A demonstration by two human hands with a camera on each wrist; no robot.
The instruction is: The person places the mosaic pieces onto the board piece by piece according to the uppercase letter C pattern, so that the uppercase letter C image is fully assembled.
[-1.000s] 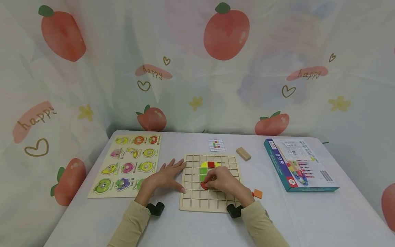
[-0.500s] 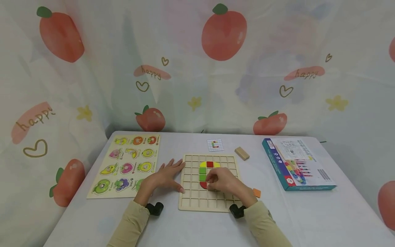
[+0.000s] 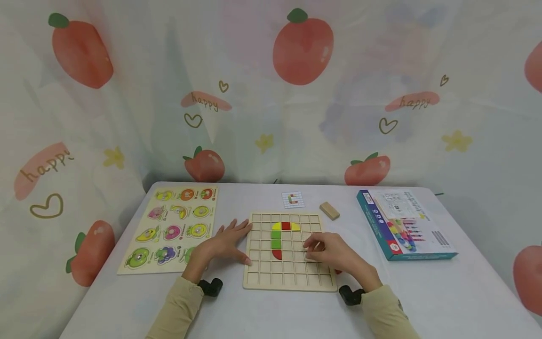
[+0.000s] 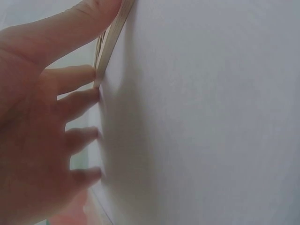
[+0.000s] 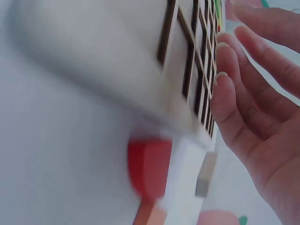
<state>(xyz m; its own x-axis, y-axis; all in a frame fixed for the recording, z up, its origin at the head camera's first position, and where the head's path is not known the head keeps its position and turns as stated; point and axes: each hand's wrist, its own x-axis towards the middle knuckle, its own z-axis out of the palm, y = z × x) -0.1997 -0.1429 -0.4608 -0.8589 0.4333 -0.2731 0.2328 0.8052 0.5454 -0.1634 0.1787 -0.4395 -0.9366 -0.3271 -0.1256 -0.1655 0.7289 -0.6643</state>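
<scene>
A wooden grid board (image 3: 262, 280) lies on the table with small coloured pieces in its cells. Yellow quarter-rounds flank a red square (image 3: 286, 226) in the upper row. Below the left one come two green squares (image 3: 276, 244) and a red quarter-round (image 3: 277, 254). My left hand (image 3: 222, 245) has its fingers spread, with thumb and fingertips touching the board's left edge. Over the board's right side hovers my right hand (image 3: 332, 252), its fingers loosely bent. In the right wrist view no piece shows between those fingers.
Beside the board's right edge lie a red block (image 5: 150, 166) and an orange block (image 5: 150, 213). Behind it are a pattern card (image 3: 293, 199) and a plain wooden block (image 3: 329, 211). A fruit puzzle board (image 3: 169, 226) lies left, a flat box (image 3: 406, 226) right.
My right hand has moved right, away from the red quarter-round, which stays in its cell. The left hand keeps its place at the board's edge. The head view has shifted slightly.
</scene>
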